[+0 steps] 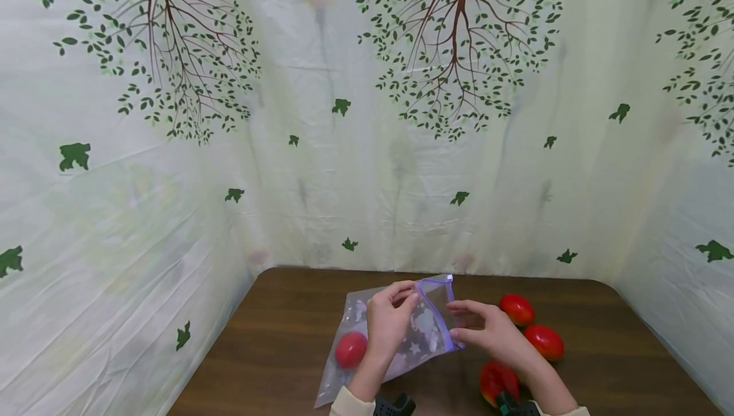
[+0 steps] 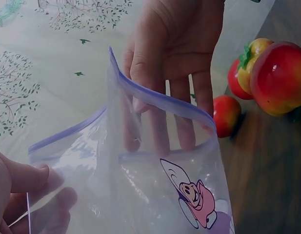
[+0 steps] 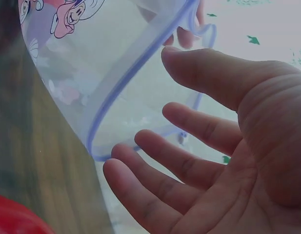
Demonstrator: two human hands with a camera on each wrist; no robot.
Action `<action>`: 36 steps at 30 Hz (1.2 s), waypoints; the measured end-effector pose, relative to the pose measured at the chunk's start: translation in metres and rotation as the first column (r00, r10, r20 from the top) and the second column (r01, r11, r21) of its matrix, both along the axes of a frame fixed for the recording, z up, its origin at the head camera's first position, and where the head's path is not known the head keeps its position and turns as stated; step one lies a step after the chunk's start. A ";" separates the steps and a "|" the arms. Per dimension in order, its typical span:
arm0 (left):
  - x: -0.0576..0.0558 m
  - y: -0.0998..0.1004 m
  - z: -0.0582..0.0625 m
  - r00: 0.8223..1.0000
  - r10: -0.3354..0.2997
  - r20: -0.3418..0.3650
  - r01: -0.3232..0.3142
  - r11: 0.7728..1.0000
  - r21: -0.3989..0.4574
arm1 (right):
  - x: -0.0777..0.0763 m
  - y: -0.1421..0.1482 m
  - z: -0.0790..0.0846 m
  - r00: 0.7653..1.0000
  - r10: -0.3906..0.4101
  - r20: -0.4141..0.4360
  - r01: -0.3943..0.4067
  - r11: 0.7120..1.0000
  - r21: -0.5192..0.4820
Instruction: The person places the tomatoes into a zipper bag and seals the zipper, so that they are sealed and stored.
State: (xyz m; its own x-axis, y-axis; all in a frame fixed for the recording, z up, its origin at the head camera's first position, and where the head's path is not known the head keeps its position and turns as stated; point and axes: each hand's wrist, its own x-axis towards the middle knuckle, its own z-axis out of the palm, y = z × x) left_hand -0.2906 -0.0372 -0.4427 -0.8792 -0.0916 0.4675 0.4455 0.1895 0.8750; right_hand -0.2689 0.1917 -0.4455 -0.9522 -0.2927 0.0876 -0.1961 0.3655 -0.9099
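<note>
A clear zip bag [image 1: 415, 339] with a purple zip edge and cartoon prints is held up off the tabletop at its mouth end. The left hand [image 1: 385, 323] pinches the bag's film near the mouth, thumb against fingers. One red round fruit [image 1: 351, 350] shows through the film at the closed end. At the gaping mouth is the right hand [image 3: 204, 161], its fingers spread, relaxed and holding nothing. In the left wrist view, some right-hand fingers show through the film; whether they touch it I cannot tell.
Several glossy red and yellow fruits lie to the right on the brown table [image 1: 275, 333], among them a red fruit [image 1: 517, 309], another red fruit [image 1: 543, 342] and a nearer one [image 1: 497, 381] beside the right wrist. A leaf-printed curtain [image 1: 401, 212] stands behind the table.
</note>
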 end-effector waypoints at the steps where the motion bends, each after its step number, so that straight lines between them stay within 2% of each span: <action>1: 0.000 0.000 0.000 1.000 0.000 0.001 0.000 1.000 -0.001 | 0.001 0.000 0.001 1.000 -0.010 -0.004 0.010 1.000 0.006; 5: -0.002 -0.001 0.000 1.000 0.009 0.008 -0.009 1.000 -0.008 | 0.002 0.004 0.006 0.999 -0.044 -0.025 0.044 0.999 0.021; 11: -0.005 0.001 0.000 1.000 -0.016 -0.003 0.016 1.000 -0.012 | 0.003 0.012 0.014 0.995 -0.088 -0.055 0.090 0.996 0.027; 21: 0.001 -0.004 -0.004 0.999 -0.002 0.046 0.004 1.000 -0.026 | 0.010 0.017 0.006 0.996 -0.010 -0.087 0.016 0.997 0.069; 27: -0.003 -0.001 -0.005 1.000 -0.006 0.027 0.007 0.999 -0.044 | 0.018 0.026 0.004 0.997 -0.027 -0.077 0.034 0.995 0.097; 36: -0.003 0.002 -0.002 0.999 0.001 0.043 0.003 0.997 -0.074 | 0.029 0.035 -0.001 0.996 -0.045 -0.071 0.057 0.984 0.167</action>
State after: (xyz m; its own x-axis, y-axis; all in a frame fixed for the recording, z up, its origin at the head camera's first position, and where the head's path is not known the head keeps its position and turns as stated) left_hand -0.2938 -0.0350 -0.4444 -0.8989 -0.0572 0.4344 0.4077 0.2540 0.8771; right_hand -0.2403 0.2264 -0.4462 -0.9599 -0.2600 0.1050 -0.2315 0.5236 -0.8199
